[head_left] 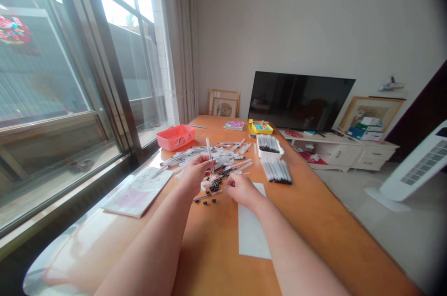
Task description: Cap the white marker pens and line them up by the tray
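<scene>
My left hand (196, 171) is closed round a white pen barrel (208, 151) that stands upright above the fingers. My right hand (240, 189) rests on the orange table (307, 221) with its fingers curled, pinching at small parts beside several black caps (213, 188); what it holds is too small to name. A loose heap of white pen barrels (209, 154) lies just beyond both hands. Further right, a row of finished pens (277, 170) lies flat, and behind it a white tray (269, 144) holds more pens.
A pink plastic box (175, 137) stands at the far left of the table near the window. A white sheet (253, 228) lies under my right forearm, printed papers (138, 191) at the left edge. Small books (233, 125) and a yellow box (261, 127) sit at the far end.
</scene>
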Motion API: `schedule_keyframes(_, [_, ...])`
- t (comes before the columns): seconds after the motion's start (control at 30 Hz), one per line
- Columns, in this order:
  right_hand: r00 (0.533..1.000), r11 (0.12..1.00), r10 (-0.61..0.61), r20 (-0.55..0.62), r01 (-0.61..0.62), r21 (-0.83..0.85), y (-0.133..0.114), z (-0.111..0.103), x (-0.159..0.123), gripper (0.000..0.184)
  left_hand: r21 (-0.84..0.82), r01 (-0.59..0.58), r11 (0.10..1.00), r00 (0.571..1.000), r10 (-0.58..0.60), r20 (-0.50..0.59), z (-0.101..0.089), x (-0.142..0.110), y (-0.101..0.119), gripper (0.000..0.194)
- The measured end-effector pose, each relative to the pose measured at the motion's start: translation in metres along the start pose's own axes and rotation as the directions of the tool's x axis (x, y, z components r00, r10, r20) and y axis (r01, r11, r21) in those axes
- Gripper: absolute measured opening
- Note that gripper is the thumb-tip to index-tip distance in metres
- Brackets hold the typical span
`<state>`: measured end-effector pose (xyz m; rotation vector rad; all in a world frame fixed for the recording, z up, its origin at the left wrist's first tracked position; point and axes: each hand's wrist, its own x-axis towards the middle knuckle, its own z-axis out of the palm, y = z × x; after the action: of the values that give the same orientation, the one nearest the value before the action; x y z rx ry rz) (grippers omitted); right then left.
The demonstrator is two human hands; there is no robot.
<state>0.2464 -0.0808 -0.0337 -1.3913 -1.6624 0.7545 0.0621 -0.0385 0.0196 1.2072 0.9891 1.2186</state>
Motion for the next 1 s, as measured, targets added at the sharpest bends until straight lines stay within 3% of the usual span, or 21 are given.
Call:
schedule_keyframes(0.13, [0.986,0.944,0.162,-0.047,-0.141,0.297,-0.004,-0.021,0.003,0.013,0.103,-0.027,0.994,0.994,0.016,0.111,0.005,-0.004,-0.003,0.029])
schedule_keyframes(0.23, [0.979,0.872,0.163,-0.12,-0.086,0.483,-0.009,-0.041,0.003,0.015,0.163,-0.072,0.984,0.985,0.044,0.168,0.014,-0.009,-0.007,0.029])
schedule_keyframes(0.4, [0.957,0.783,0.158,-0.243,0.029,0.621,-0.015,-0.067,0.002,0.02,0.355,-0.186,0.916,0.968,0.108,0.227,0.027,-0.016,-0.013,0.017])
schedule_keyframes(0.57, [0.947,0.791,0.091,-0.307,0.119,0.6,-0.025,-0.075,0.0,0.024,0.531,-0.347,0.773,0.935,0.236,0.266,0.028,-0.017,-0.017,0.01])
schedule_keyframes(0.67, [0.943,0.832,0.032,-0.332,0.159,0.531,-0.029,-0.074,-0.001,0.023,0.589,-0.369,0.719,0.928,0.251,0.275,0.027,-0.016,-0.019,0.009])
schedule_keyframes(1.0, [0.952,0.903,-0.051,-0.302,0.173,0.394,-0.032,-0.071,-0.002,0.018,0.599,-0.368,0.711,0.928,0.242,0.282,0.027,-0.015,-0.023,0.007])
